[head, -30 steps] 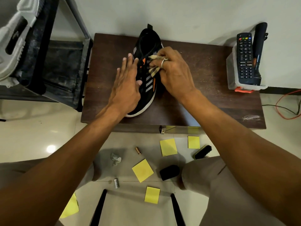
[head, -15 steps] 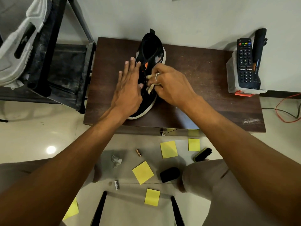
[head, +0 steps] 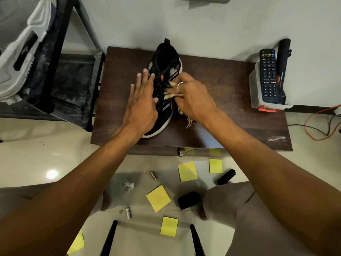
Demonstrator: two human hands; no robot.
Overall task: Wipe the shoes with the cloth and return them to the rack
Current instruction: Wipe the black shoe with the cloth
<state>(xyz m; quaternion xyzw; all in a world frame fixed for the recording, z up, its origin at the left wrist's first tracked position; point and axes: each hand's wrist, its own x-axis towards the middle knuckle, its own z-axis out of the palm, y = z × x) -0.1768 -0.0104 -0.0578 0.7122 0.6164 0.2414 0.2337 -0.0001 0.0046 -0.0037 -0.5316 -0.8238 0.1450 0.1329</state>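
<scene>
Black white-soled sneaker [head: 167,108] sat on the dark wooden table [head: 230,89] (heel far, toe near). Left hand [head: 142,106] pressed flat-fingered on its left side; right hand [head: 193,97] clutched the frayed beige cloth [head: 170,96] opposite.

Wall [head: 221,24]: pale, plain, matte. Floor [head: 36,154]: glossy cream tiles, one round glare spot [head: 52,174] at left. Table [head: 230,108]: dark wood, low, set against the wall, top dusty and scuffed, small metal latch [head: 181,152] on front edge. Clear tub [head: 255,89] on table's far right corner, remote [head: 268,74] standing in it. Red cable [head: 304,124] loops on floor at right. Yellow notes [head: 158,197] scattered on tiles below the table, brush [head: 226,176] near them.
</scene>
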